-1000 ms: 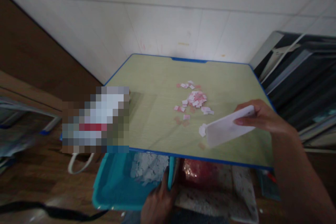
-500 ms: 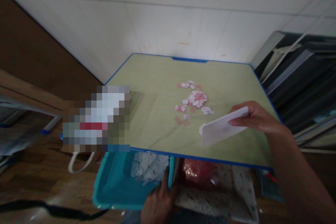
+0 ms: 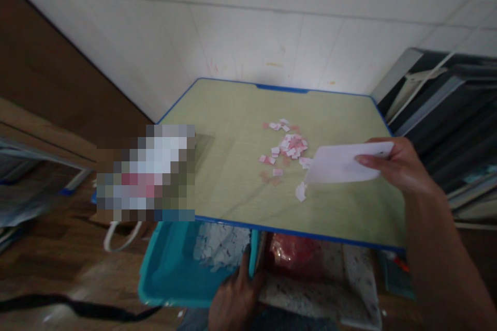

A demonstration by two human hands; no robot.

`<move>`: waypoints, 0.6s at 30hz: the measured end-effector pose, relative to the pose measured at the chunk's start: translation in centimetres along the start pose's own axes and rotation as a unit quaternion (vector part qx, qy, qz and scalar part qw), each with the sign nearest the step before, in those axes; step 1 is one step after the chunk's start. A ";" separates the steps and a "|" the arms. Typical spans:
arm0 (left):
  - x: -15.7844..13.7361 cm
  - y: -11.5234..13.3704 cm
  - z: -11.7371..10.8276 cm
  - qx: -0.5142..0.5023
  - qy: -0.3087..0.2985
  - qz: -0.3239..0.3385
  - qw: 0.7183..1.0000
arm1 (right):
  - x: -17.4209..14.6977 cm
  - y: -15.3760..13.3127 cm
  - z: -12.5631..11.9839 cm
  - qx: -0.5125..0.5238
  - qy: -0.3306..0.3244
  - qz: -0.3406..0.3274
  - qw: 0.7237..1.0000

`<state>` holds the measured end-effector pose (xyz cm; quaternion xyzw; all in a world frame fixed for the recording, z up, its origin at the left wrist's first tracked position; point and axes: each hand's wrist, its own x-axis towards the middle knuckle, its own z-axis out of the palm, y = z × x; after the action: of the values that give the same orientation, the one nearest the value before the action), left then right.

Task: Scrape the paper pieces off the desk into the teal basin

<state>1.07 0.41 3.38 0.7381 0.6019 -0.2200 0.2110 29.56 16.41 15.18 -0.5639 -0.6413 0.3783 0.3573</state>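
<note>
1. In the head view, the right hand (image 3: 396, 168) is holding a flat white card (image 3: 341, 163) between thumb and fingers above the right part of the table (image 3: 225, 114); whether its blurred lower edge is touching the tabletop cannot be told.
2. Beyond the card's left end, pink-and-white pieces (image 3: 293, 145) are lying in a loose heap, with a small white clump (image 3: 300, 191) sitting nearer the front edge.
3. Below that edge, a teal tub (image 3: 163, 282) is holding many small white pieces (image 3: 221, 245), gathered toward its far right.
4. The left hand (image 3: 235, 295) is gripping the tub's right wall, its index finger pointing forward along the inside.
5. Beside the tub, a speckled white container (image 3: 363, 289) is holding something red and shiny (image 3: 293, 253).
</note>
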 end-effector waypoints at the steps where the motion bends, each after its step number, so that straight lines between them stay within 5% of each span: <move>1: 0.0 0.0 -0.1 -0.001 -0.004 -0.002 1.000 | 0.0 -0.1 0.1 -0.008 -0.022 0.008 1.000; 4: 0.1 -0.1 -0.1 -0.005 -0.009 -0.007 1.000 | 0.2 -0.6 0.9 -0.031 -0.106 0.021 0.994; 10: 0.0 -0.6 -0.1 -0.027 0.009 0.038 0.999 | 0.4 -0.7 1.8 -0.035 0.000 -0.013 0.999; 18: 0.1 -0.9 0.2 -0.029 0.003 0.040 0.999 | 0.1 -0.9 2.0 -0.031 -0.073 -0.011 0.997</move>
<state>0.20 0.53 3.17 0.7557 0.5787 -0.1916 0.2395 27.36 16.29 15.11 -0.5382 -0.6835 0.3944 0.2961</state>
